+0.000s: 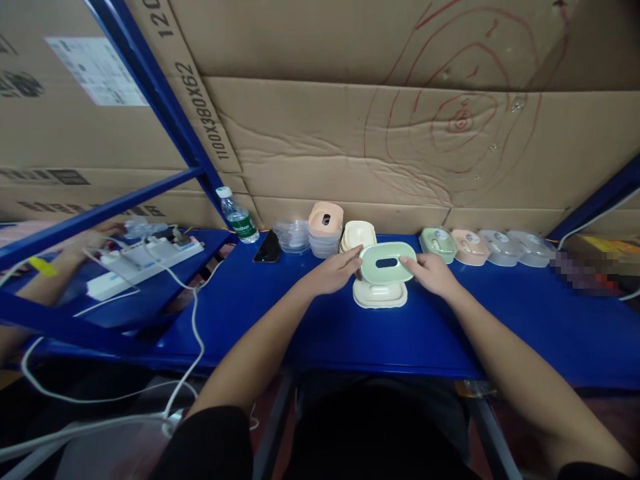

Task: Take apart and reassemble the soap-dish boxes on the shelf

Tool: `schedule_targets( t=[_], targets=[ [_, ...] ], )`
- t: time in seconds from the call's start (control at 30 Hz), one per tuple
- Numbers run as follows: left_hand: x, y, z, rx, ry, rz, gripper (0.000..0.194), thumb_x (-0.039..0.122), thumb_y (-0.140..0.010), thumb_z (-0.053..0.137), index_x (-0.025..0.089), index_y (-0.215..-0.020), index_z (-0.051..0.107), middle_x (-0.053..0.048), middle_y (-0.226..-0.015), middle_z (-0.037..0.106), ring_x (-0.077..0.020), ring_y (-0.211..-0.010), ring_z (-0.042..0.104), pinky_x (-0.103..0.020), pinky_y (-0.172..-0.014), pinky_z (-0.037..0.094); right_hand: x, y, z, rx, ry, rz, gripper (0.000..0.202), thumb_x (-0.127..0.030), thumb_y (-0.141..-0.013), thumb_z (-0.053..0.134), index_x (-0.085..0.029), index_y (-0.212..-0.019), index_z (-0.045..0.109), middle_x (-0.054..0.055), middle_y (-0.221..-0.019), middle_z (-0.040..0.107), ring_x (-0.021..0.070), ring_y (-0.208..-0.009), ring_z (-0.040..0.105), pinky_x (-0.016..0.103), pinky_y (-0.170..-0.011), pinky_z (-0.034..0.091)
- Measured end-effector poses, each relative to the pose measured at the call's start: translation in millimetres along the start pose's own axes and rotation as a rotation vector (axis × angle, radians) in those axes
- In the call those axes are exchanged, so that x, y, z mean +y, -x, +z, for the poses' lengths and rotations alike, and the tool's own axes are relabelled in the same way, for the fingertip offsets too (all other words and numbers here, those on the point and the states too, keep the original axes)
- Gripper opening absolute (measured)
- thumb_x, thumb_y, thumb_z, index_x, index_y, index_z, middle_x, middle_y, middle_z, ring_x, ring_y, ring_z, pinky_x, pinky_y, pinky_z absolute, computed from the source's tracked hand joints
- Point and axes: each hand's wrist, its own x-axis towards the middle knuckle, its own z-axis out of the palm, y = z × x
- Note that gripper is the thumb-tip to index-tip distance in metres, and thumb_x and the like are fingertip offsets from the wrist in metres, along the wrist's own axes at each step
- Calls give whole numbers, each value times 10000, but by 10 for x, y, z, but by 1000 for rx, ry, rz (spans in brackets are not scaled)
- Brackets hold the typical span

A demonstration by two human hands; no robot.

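Observation:
My left hand (341, 272) and my right hand (434, 272) grip a pale green plastic piece (388, 275) by its two ends. It is oval with rounded corners and a slot through the middle, and it is tilted towards me. Just below it, a cream plastic tray-like piece (380, 297) with a raised centre lies on the blue table (325, 337); the green piece overlaps its far edge in view. Whether the two touch I cannot tell. Behind my left hand stand stacked cream pieces (361, 232) and a stack of plastic boxes (325, 244) topped by a peach slotted piece (320, 212).
Clear plastic lids (291, 238), a black phone (267, 247) and a water bottle (240, 220) stand at the back left. Several lidded boxes (470, 247) line the back right. Left of the blue frame are a power strip (145, 270), white cables and another person's arm (60, 267).

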Motion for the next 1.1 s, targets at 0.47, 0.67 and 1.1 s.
schedule_targets(
  t=[0.47,0.67,1.1],
  targets=[
    [61,8,-53,-378,-21,-293,334,367,-1011,409,161,-1087,661,-11,-738,738,-156,-738,697,-264,-749,494,33,20,7,-377,-6,70,872,-851,-955,209,-196,-555,622,53,-465,586,173,-483,579,307,-612,451],
    [18,-15,27,-518,-284,-352,347,390,-989,409,190,-845,653,-41,-764,761,-206,-785,708,-300,-737,467,8,11,36,-468,118,92,876,-872,-934,243,-197,-543,641,67,-492,608,184,-509,591,318,-631,447],
    [-92,-27,77,-440,-494,-247,424,450,-1051,380,190,-1214,672,-96,-1162,761,-253,-1065,701,-320,-857,493,136,-64,155,-440,259,52,857,-869,-933,267,-206,-569,671,84,-608,698,223,-624,645,333,-655,396]
  ],
)
